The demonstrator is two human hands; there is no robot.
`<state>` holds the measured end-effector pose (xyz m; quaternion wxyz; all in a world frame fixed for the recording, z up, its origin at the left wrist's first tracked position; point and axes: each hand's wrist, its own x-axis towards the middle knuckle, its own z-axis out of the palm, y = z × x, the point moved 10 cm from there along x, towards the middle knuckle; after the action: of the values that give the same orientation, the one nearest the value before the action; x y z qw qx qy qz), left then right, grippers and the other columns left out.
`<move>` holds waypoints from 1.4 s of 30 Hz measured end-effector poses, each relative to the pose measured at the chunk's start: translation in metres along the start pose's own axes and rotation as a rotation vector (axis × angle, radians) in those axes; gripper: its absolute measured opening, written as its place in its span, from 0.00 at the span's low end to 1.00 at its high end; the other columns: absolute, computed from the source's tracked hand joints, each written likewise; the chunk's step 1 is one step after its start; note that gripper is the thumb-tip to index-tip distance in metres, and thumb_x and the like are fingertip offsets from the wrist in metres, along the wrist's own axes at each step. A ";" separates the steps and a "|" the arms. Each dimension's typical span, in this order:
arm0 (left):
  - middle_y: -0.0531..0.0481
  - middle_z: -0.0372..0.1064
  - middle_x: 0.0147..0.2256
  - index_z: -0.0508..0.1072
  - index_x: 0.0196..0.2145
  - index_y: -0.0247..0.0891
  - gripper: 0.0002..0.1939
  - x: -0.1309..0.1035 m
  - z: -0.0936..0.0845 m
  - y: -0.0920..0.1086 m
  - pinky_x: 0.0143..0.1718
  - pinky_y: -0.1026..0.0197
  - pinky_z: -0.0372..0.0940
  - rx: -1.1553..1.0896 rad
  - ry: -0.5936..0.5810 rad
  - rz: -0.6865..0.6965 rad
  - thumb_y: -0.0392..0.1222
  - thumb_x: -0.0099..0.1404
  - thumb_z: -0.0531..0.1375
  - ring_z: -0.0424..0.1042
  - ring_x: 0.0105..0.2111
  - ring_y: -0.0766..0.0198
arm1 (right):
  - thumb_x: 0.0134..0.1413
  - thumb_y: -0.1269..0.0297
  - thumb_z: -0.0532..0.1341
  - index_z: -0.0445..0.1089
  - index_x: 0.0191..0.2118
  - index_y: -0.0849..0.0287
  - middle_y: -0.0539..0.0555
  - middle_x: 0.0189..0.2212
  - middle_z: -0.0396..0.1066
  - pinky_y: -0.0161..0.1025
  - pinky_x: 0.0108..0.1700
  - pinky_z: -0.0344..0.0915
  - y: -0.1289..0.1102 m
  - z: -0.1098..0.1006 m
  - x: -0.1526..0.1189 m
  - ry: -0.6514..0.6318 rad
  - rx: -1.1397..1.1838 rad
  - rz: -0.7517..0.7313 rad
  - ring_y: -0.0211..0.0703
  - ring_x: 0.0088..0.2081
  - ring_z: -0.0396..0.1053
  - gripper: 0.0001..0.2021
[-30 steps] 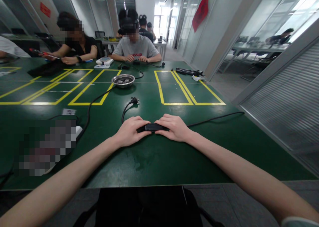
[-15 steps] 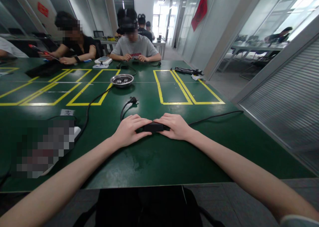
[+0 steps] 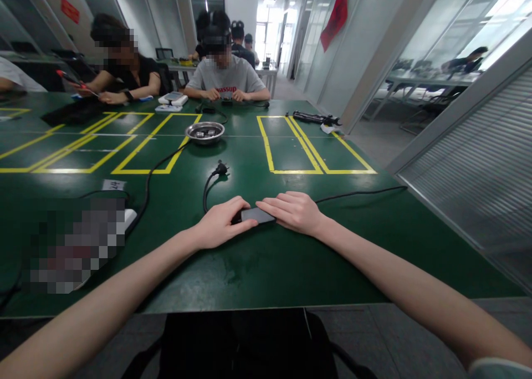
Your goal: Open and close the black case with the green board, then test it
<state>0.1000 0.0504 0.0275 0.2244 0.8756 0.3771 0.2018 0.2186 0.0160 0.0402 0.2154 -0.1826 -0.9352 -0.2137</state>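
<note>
A black power adapter (image 3: 256,216) is held between my two hands just above the green table, or resting on it; I cannot tell which. Its broad face catches the light and looks grey. My left hand (image 3: 222,223) grips the left end, thumb along the near edge and fingers behind. Around the right end curl the fingers of my right hand (image 3: 296,213), its thumb hidden. From the left side a cord loops up to a black plug (image 3: 221,169) lying on the table. A thin black cable (image 3: 361,193) runs off to the right.
A metal bowl (image 3: 205,133) with small metal parts stands ahead. Yellow tape (image 3: 296,172) marks rectangles on the table (image 3: 266,273). A blurred-out object (image 3: 78,246) lies at left, beside a black cord. A black tripod-like item (image 3: 316,118) lies far right. Two co-workers sit across.
The adapter has turned so that its broad face shows upward. My right fingers have shifted and curled further over its right end.
</note>
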 end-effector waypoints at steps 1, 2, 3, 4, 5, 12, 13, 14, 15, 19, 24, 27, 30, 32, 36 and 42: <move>0.49 0.74 0.38 0.71 0.44 0.39 0.19 -0.001 0.000 0.001 0.35 0.59 0.65 -0.024 0.003 -0.001 0.59 0.72 0.57 0.73 0.34 0.59 | 0.75 0.66 0.45 0.69 0.63 0.61 0.60 0.48 0.80 0.40 0.37 0.67 0.001 0.000 -0.001 -0.002 0.000 0.009 0.43 0.39 0.74 0.22; 0.49 0.74 0.38 0.70 0.45 0.39 0.19 -0.002 0.001 0.003 0.34 0.59 0.65 -0.048 0.001 0.002 0.58 0.72 0.58 0.73 0.34 0.59 | 0.76 0.66 0.45 0.70 0.63 0.60 0.60 0.48 0.80 0.40 0.37 0.67 0.002 -0.001 -0.002 -0.004 0.007 0.020 0.43 0.38 0.74 0.22; 0.49 0.74 0.37 0.69 0.45 0.39 0.18 -0.003 0.001 0.005 0.33 0.59 0.65 -0.067 0.001 0.008 0.58 0.72 0.58 0.73 0.33 0.59 | 0.76 0.66 0.45 0.70 0.62 0.58 0.59 0.47 0.80 0.40 0.37 0.68 0.003 -0.002 -0.003 -0.003 0.022 0.030 0.43 0.37 0.74 0.21; 0.50 0.75 0.37 0.69 0.45 0.39 0.18 -0.004 0.001 0.007 0.33 0.59 0.65 -0.079 0.007 0.017 0.57 0.72 0.59 0.73 0.32 0.59 | 0.75 0.65 0.46 0.71 0.62 0.57 0.59 0.47 0.80 0.41 0.37 0.68 0.005 -0.003 -0.004 0.003 0.044 0.038 0.43 0.37 0.74 0.21; 0.50 0.75 0.36 0.68 0.45 0.40 0.17 -0.005 0.000 0.010 0.32 0.59 0.65 -0.082 0.023 0.028 0.56 0.71 0.59 0.73 0.32 0.60 | 0.75 0.65 0.47 0.71 0.61 0.57 0.59 0.46 0.81 0.41 0.37 0.68 0.006 -0.004 -0.005 0.014 0.072 0.046 0.43 0.37 0.74 0.20; 0.51 0.73 0.34 0.71 0.43 0.39 0.16 -0.006 -0.009 0.019 0.37 0.58 0.65 0.140 0.147 0.140 0.55 0.70 0.63 0.73 0.33 0.58 | 0.67 0.71 0.52 0.71 0.60 0.59 0.59 0.45 0.80 0.41 0.40 0.70 0.013 -0.001 0.002 -0.027 0.229 0.097 0.46 0.40 0.76 0.20; 0.50 0.73 0.34 0.71 0.43 0.39 0.16 -0.006 -0.009 0.019 0.38 0.58 0.65 0.184 0.151 0.161 0.55 0.70 0.63 0.73 0.34 0.58 | 0.64 0.70 0.54 0.69 0.61 0.60 0.60 0.47 0.79 0.41 0.41 0.71 0.013 0.001 0.003 -0.047 0.279 0.107 0.47 0.42 0.76 0.22; 0.50 0.73 0.33 0.71 0.43 0.39 0.16 -0.006 -0.009 0.020 0.39 0.58 0.64 0.224 0.151 0.183 0.55 0.71 0.62 0.73 0.34 0.58 | 0.62 0.69 0.55 0.68 0.63 0.60 0.60 0.47 0.79 0.42 0.43 0.72 0.012 0.001 0.004 -0.061 0.338 0.118 0.47 0.43 0.76 0.24; 0.50 0.73 0.33 0.72 0.43 0.38 0.16 -0.006 -0.008 0.021 0.39 0.58 0.64 0.260 0.150 0.205 0.55 0.72 0.61 0.73 0.34 0.58 | 0.61 0.67 0.57 0.67 0.63 0.61 0.60 0.47 0.79 0.42 0.43 0.72 0.011 0.002 0.004 -0.065 0.397 0.129 0.48 0.43 0.77 0.25; 0.48 0.73 0.33 0.73 0.42 0.37 0.18 -0.009 -0.006 0.027 0.37 0.57 0.61 0.380 0.153 0.303 0.57 0.75 0.57 0.72 0.34 0.59 | 0.66 0.58 0.60 0.70 0.57 0.61 0.59 0.41 0.80 0.41 0.42 0.73 0.010 0.001 0.005 -0.032 0.497 0.170 0.47 0.41 0.78 0.19; 0.47 0.76 0.35 0.75 0.45 0.37 0.21 -0.009 -0.015 0.027 0.39 0.57 0.64 0.324 0.206 0.286 0.60 0.72 0.60 0.73 0.35 0.58 | 0.73 0.55 0.55 0.71 0.55 0.61 0.60 0.43 0.81 0.40 0.41 0.72 0.008 -0.001 0.004 0.000 0.428 0.157 0.47 0.41 0.79 0.17; 0.46 0.79 0.37 0.77 0.44 0.38 0.19 -0.008 -0.016 0.025 0.40 0.56 0.66 0.251 0.208 0.270 0.57 0.71 0.62 0.74 0.36 0.57 | 0.74 0.57 0.54 0.71 0.55 0.62 0.61 0.44 0.81 0.41 0.42 0.72 0.007 -0.004 0.005 0.011 0.385 0.146 0.47 0.41 0.79 0.17; 0.45 0.80 0.39 0.78 0.46 0.38 0.16 -0.008 -0.015 0.024 0.41 0.55 0.67 0.238 0.204 0.281 0.53 0.72 0.62 0.74 0.38 0.56 | 0.72 0.56 0.56 0.71 0.56 0.62 0.60 0.43 0.80 0.41 0.42 0.72 0.008 -0.001 0.007 -0.013 0.393 0.172 0.48 0.42 0.79 0.17; 0.45 0.80 0.40 0.78 0.48 0.38 0.16 -0.007 -0.013 0.021 0.42 0.54 0.67 0.242 0.195 0.278 0.52 0.72 0.62 0.74 0.38 0.56 | 0.70 0.54 0.59 0.69 0.59 0.61 0.60 0.46 0.79 0.41 0.42 0.71 0.008 0.005 0.009 -0.056 0.413 0.206 0.49 0.44 0.78 0.20; 0.44 0.80 0.41 0.78 0.49 0.38 0.16 -0.004 -0.010 0.014 0.43 0.52 0.68 0.230 0.182 0.229 0.52 0.72 0.62 0.74 0.41 0.54 | 0.71 0.56 0.57 0.68 0.59 0.61 0.59 0.44 0.78 0.39 0.39 0.70 0.009 0.019 0.010 -0.161 0.402 0.284 0.48 0.42 0.78 0.18; 0.40 0.73 0.58 0.72 0.60 0.43 0.22 -0.009 -0.034 0.013 0.62 0.39 0.57 0.267 0.388 0.179 0.47 0.71 0.63 0.69 0.58 0.48 | 0.71 0.57 0.55 0.73 0.53 0.60 0.61 0.43 0.79 0.42 0.41 0.72 0.055 0.023 -0.012 -0.032 0.456 0.529 0.49 0.41 0.78 0.15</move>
<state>0.0838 0.0434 0.0605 0.0116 0.8723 0.3573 0.3337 0.2448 0.0708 0.0337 0.2839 -0.3690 -0.8824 0.0670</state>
